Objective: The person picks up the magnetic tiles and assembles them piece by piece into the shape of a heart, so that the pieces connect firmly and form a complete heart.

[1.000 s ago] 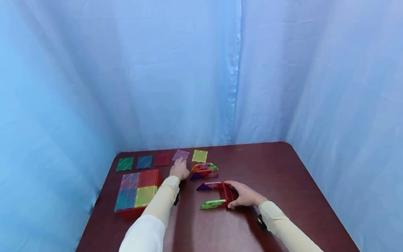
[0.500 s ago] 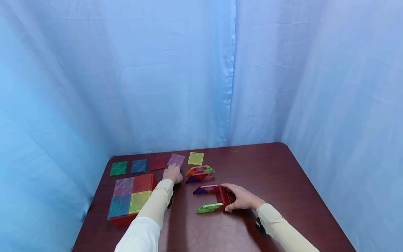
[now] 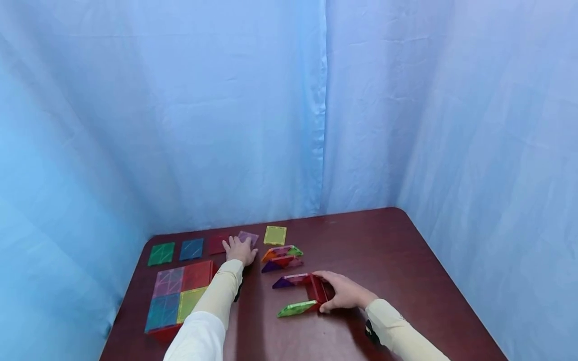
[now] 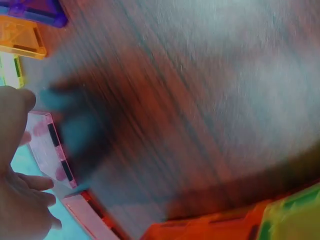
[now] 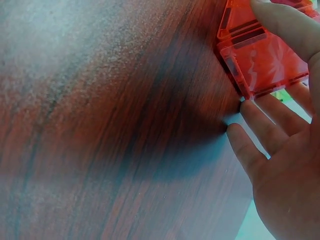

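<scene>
My left hand [image 3: 241, 252], fingers spread, reaches over a translucent purple magnetic tile [image 3: 249, 236] lying flat at the back of the table. In the left wrist view that tile [image 4: 46, 147] shows between the thumb and the fingers; whether they touch it I cannot tell. My right hand [image 3: 342, 292] holds a red magnetic tile wall [image 3: 318, 290] at both ends, thumb near and fingers far. Joined to that wall stand a green tile piece [image 3: 297, 308] and a purple and pink piece [image 3: 289, 281]. The right wrist view shows the red tiles [image 5: 267, 62] between thumb and fingers.
Green [image 3: 161, 253], blue [image 3: 191, 248], red [image 3: 217, 244] and yellow [image 3: 275, 235] square tiles lie along the back edge. A multicoloured tile box [image 3: 169, 308] stands at left. Two upright tile strips [image 3: 283, 261] stand mid-table. Blue curtains [image 3: 226, 125] surround the table [image 3: 384, 250].
My left hand has shifted slightly left and its fingers have spread over the purple tile. My right hand stays at the red wall. The whole head view has shifted a little.
</scene>
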The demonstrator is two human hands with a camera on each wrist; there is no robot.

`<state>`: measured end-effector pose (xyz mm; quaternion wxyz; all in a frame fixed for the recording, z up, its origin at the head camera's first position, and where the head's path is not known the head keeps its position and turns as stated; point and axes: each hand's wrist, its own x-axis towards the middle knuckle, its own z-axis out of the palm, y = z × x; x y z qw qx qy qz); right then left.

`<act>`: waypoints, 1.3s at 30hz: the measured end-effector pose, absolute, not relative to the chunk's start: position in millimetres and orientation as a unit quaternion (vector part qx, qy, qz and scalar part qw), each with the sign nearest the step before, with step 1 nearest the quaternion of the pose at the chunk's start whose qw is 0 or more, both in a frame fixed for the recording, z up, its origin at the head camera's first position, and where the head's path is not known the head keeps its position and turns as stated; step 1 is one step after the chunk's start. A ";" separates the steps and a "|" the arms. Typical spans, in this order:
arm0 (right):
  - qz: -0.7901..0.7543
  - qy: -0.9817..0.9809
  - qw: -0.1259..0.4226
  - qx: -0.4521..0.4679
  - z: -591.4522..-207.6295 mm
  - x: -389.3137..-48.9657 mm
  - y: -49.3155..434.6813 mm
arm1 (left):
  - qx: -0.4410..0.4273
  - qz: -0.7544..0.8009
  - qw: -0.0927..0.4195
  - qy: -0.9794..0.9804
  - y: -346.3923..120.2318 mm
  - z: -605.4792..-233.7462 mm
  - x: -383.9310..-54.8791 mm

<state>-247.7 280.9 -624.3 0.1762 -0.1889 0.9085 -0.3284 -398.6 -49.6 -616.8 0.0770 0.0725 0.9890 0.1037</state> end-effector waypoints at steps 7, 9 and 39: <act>-0.327 0.909 0.185 -0.182 -625.2 -247.5 281.4 | 0.060 0.060 0.083 0.993 -43.0 -618.3 -408.5; -0.327 0.909 0.181 -0.185 -625.3 -249.1 282.2 | 0.051 0.063 0.087 0.993 -41.5 -619.6 -412.3; -0.327 0.912 0.157 -0.190 -629.5 -249.4 277.6 | 0.204 0.209 -0.061 0.955 -63.0 -516.3 -386.2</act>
